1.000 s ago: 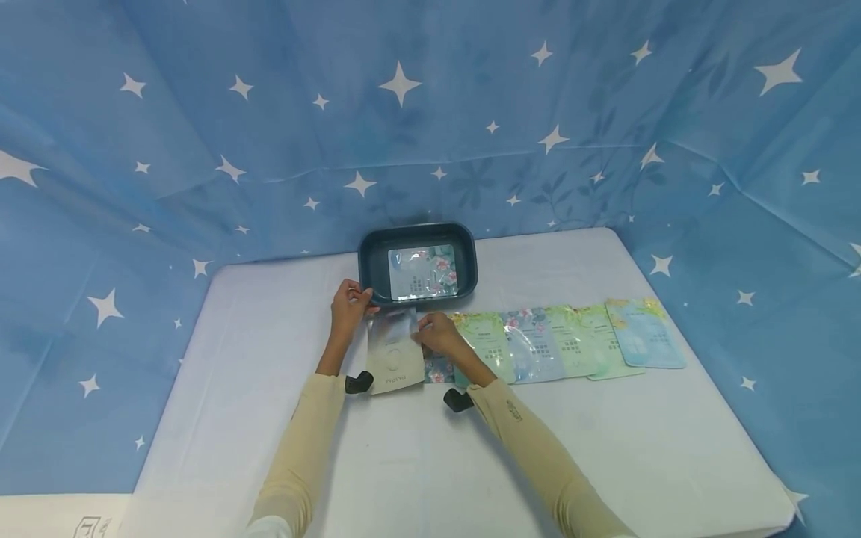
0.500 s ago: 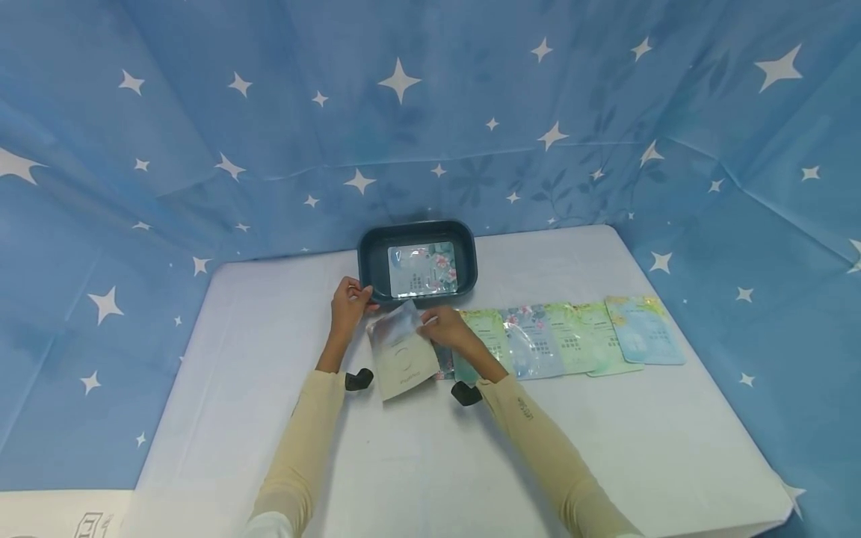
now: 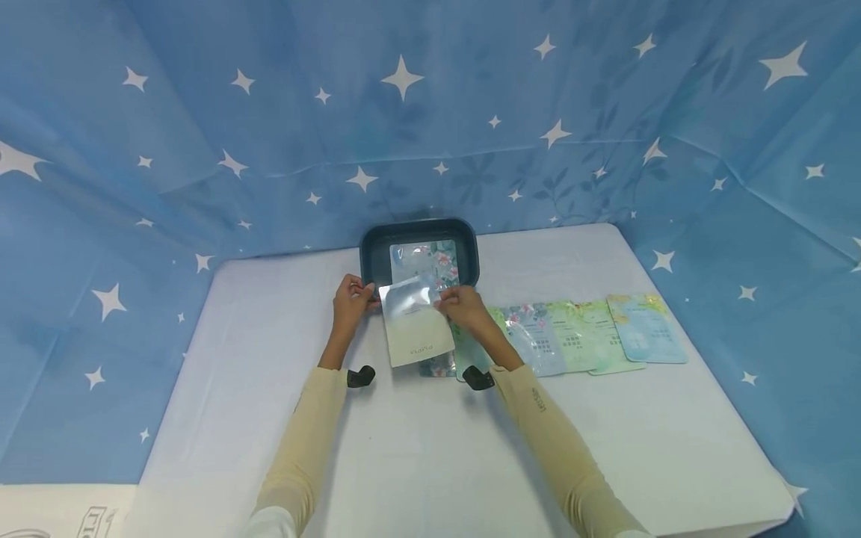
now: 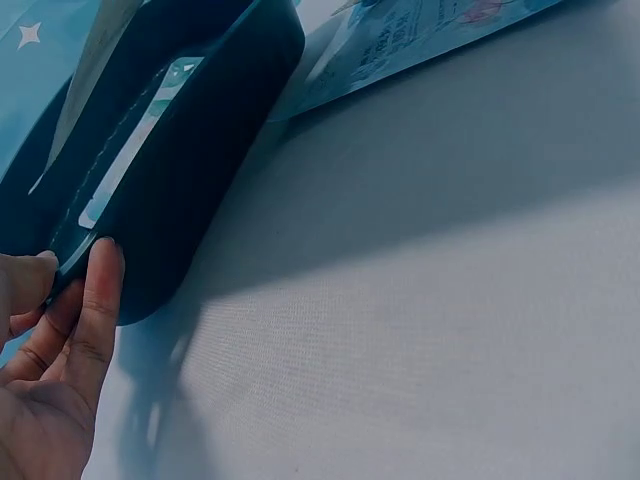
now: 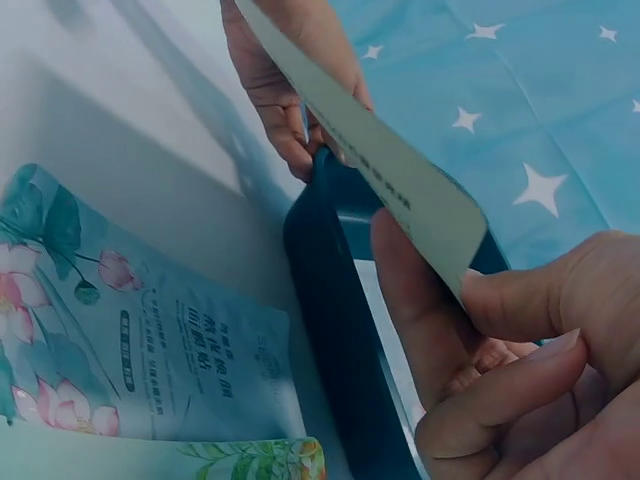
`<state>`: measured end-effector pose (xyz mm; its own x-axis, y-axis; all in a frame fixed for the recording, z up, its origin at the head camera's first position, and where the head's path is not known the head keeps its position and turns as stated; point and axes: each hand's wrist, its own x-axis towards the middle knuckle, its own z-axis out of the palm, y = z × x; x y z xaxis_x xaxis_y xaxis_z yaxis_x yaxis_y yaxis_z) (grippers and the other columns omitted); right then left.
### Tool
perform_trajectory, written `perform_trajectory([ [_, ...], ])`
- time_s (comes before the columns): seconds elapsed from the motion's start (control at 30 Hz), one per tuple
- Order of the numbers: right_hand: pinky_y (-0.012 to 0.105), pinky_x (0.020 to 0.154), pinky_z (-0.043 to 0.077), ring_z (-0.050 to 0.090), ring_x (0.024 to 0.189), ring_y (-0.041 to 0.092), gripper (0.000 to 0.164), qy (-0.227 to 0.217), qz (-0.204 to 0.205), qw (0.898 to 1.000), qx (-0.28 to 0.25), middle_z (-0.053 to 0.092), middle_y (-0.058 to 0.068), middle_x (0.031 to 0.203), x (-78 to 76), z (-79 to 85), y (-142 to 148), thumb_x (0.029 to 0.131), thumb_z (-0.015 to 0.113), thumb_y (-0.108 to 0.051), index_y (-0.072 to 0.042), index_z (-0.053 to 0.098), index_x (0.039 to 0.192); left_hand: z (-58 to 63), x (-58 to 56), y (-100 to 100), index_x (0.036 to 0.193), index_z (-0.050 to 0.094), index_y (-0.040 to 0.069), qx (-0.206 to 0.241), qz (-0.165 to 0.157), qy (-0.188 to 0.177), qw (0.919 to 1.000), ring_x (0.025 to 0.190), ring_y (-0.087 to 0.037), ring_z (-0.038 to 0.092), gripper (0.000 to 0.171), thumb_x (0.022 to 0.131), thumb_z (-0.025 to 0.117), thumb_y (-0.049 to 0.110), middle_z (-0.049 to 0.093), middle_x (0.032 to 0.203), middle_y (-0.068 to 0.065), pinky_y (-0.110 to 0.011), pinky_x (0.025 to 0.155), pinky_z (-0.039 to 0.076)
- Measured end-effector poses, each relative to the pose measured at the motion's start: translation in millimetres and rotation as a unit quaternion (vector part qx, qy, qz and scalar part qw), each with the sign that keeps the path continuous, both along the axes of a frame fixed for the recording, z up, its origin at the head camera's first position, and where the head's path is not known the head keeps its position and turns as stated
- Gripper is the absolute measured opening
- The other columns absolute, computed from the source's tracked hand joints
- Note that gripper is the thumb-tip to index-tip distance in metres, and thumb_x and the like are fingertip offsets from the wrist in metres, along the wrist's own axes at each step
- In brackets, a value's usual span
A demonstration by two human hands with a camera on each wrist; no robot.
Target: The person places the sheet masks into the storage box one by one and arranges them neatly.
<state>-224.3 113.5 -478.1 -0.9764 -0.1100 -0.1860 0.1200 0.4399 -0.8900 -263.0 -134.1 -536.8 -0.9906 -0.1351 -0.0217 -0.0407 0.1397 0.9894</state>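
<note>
My right hand (image 3: 468, 310) pinches the right edge of a cream and silver sheet mask packet (image 3: 418, 332) between thumb and fingers. The packet is raised and tilted, its far end overlapping the front rim of a dark blue basin (image 3: 365, 261) in the head view. With thumb and fingertips my left hand (image 3: 350, 306) grips the basin's near left corner, also seen in the left wrist view. Inside the basin lies a floral sheet mask packet (image 3: 413, 258), partly covered by the raised one. Below the held packet, a blue lotus-patterned packet (image 5: 180, 340) lies on the table.
To the right, overlapping packets form a row: a green one (image 3: 572, 340), a blue-grey one (image 3: 531, 336) and a light blue one (image 3: 649, 336) at the end. A white cloth covers the table (image 3: 430, 463). Behind it hangs a blue starred curtain (image 3: 303, 134).
My right hand has lifted the cream packet off the row and moved it up toward the basin, slightly to the right. The left hand has stayed at the basin's corner.
</note>
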Motion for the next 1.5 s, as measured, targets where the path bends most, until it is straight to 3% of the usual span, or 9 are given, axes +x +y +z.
perform_trajectory([
  [0.17, 0.018, 0.056, 0.047, 0.058, 0.074, 0.018, 0.02, -0.008, -0.037, 0.999, -0.013, 0.057, 0.001, 0.076, -5.2, -1.0, 1.3, 0.093, 0.064, -0.016, 0.001, 0.063, 0.105, 13.3, 4.2, -1.6, 0.105, 0.043, -0.009, 0.031, -0.02, -0.005, 0.9993, 0.071, -0.028, 0.072, 0.026, 0.095, 0.062, 0.006, 0.048, 0.076, -0.007, -0.052, 0.081, 0.065],
  [0.33, 0.018, 0.052, 0.047, 0.058, 0.071, 0.015, 0.021, -0.012, -0.079, 0.996, -0.042, 0.069, 0.012, 0.088, -8.2, -5.4, 3.8, 0.094, 0.063, -0.018, 0.0, 0.062, 0.107, 25.7, 10.3, 0.3, 0.106, 0.041, -0.012, 0.026, -0.031, -0.006, 0.9992, 0.076, -0.037, 0.072, 0.026, 0.096, 0.06, 0.002, 0.049, 0.077, -0.009, -0.055, 0.083, 0.063],
  [0.5, 0.019, 0.044, 0.046, 0.056, 0.061, 0.01, 0.022, -0.011, -0.11, 0.989, -0.096, 0.072, 0.018, 0.1, -10.7, -6.4, 5.6, 0.095, 0.062, -0.017, -0.001, 0.059, 0.109, 11.8, 4.5, -1.0, 0.104, 0.043, -0.006, 0.032, -0.024, -0.004, 0.9992, 0.082, -0.042, 0.071, 0.024, 0.096, 0.061, 0.007, 0.049, 0.078, -0.006, -0.05, 0.081, 0.065],
  [0.67, 0.016, 0.038, 0.04, 0.047, 0.046, 0.008, 0.022, -0.015, -0.121, 0.977, -0.172, 0.065, 0.003, 0.074, -10.2, -6.9, 7.8, 0.096, 0.061, -0.012, 0.003, 0.054, 0.111, -1.4, -0.4, -0.9, 0.102, 0.043, -0.001, 0.027, -0.015, 0.011, 0.9995, 0.071, -0.024, 0.072, 0.023, 0.096, 0.062, 0.011, 0.05, 0.08, -0.004, -0.043, 0.076, 0.067],
  [0.8, 0.013, 0.037, 0.043, 0.053, 0.048, 0.006, 0.022, -0.026, -0.132, 0.97, -0.201, 0.062, -0.003, 0.068, -10.7, -9.2, 7.1, 0.096, 0.06, -0.009, 0.004, 0.051, 0.111, -2.8, -0.8, -0.4, 0.101, 0.042, 0.001, 0.021, -0.013, 0.018, 0.9995, 0.064, -0.01, 0.069, 0.022, 0.097, 0.061, 0.011, 0.05, 0.079, -0.003, -0.039, 0.074, 0.068],
  [1.0, 0.012, 0.039, 0.05, 0.06, 0.052, 0.007, 0.023, -0.042, -0.156, 0.956, -0.246, 0.061, 0.001, 0.075, -12.7, -13.9, 3.5, 0.096, 0.059, -0.008, 0.003, 0.048, 0.112, 2.1, -0.7, -0.9, 0.102, 0.043, -0.003, 0.044, -0.019, 0.009, 0.9988, 0.067, -0.014, 0.07, 0.023, 0.096, 0.062, 0.009, 0.049, 0.077, -0.004, -0.045, 0.078, 0.067],
  [1.27, 0.013, 0.045, 0.055, 0.055, 0.048, 0.005, 0.018, -0.056, -0.185, 0.929, -0.317, 0.057, 0.005, 0.082, -17.7, -20.6, -4.5, 0.096, 0.058, -0.004, -0.002, 0.043, 0.105, 27.3, 10.2, 2.0, 0.103, 0.041, -0.01, 0.034, -0.035, 0.004, 0.9988, 0.067, -0.019, 0.072, 0.025, 0.096, 0.06, 0.004, 0.052, 0.078, -0.01, -0.055, 0.082, 0.063],
  [1.4, 0.014, 0.05, 0.059, 0.056, 0.047, 0.005, 0.018, -0.064, -0.203, 0.914, -0.345, 0.056, 0.005, 0.077, -18.9, -25.3, -8.9, 0.095, 0.059, -0.002, -0.003, 0.041, 0.099, 28.8, 12.0, 2.6, 0.104, 0.04, -0.011, 0.031, -0.035, 0.008, 0.9989, 0.069, -0.024, 0.073, 0.026, 0.096, 0.06, 0.004, 0.052, 0.078, -0.01, -0.056, 0.082, 0.062],
  [1.5, 0.015, 0.051, 0.061, 0.061, 0.048, 0.006, 0.018, -0.064, -0.207, 0.911, -0.351, 0.056, 0.006, 0.074, -19.0, -27.3, -12.0, 0.095, 0.058, 0.0, -0.002, 0.041, 0.099, 27.8, 11.2, 2.3, 0.105, 0.04, -0.013, 0.032, -0.036, 0.009, 0.9988, 0.07, -0.026, 0.073, 0.028, 0.096, 0.06, 0.004, 0.051, 0.077, -0.01, -0.056, 0.082, 0.063],
])
